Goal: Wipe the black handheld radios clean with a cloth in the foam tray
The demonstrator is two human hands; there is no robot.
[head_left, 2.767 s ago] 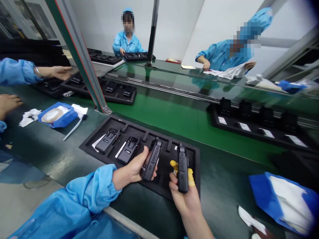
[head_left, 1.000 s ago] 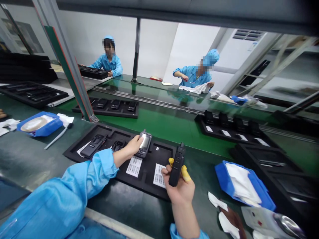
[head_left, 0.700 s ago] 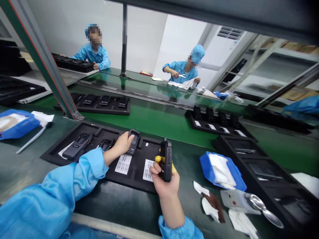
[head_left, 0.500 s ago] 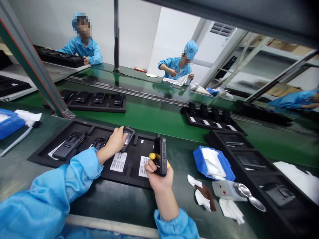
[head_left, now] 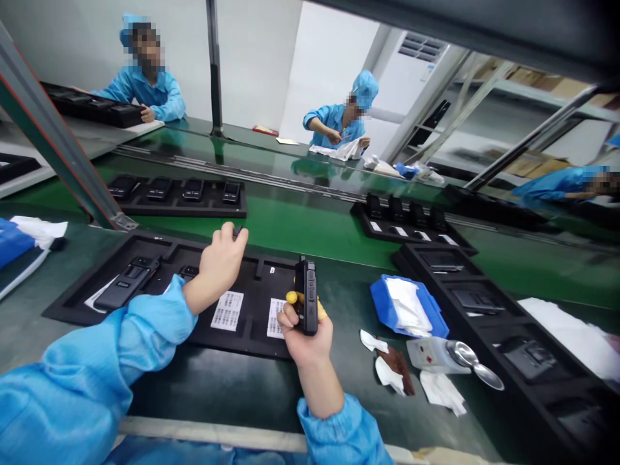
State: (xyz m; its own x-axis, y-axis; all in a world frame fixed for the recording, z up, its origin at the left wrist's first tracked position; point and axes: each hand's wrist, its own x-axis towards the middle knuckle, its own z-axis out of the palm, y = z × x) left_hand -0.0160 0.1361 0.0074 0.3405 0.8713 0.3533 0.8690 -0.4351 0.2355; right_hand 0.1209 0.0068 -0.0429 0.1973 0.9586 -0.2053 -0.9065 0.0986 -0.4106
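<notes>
My left hand [head_left: 220, 261] is closed over the black tray [head_left: 237, 342], back of the hand toward me. A small dark end of a handheld device [head_left: 237, 232] shows past its fingers; the rest is hidden. To its right, my right hand [head_left: 310, 345] grips a black rugged handheld device [head_left: 310, 297], held upright with its buttoned side edge facing me. Yellow finger covers [head_left: 291, 297] show on that hand. White label sheets [head_left: 227, 311] lie in the tray's right compartments. On the left, another black device [head_left: 126, 284] rests in its compartment, and one more is partly hidden by my left arm.
At right are a blue bin [head_left: 385, 310] of white cloths, a clear bottle [head_left: 431, 355] with a metal lid, and cloth scraps [head_left: 390, 374]. Black trays [head_left: 453, 284] line the right side. Loaded trays sit on the green belt [head_left: 290, 226]. Co-workers in blue sit beyond; a metal post [head_left: 62, 129] rises at left.
My left hand has lifted slightly and turned, so the device whose screen showed is now mostly hidden behind it. My right hand keeps its device upright. The whole view has shifted slightly.
</notes>
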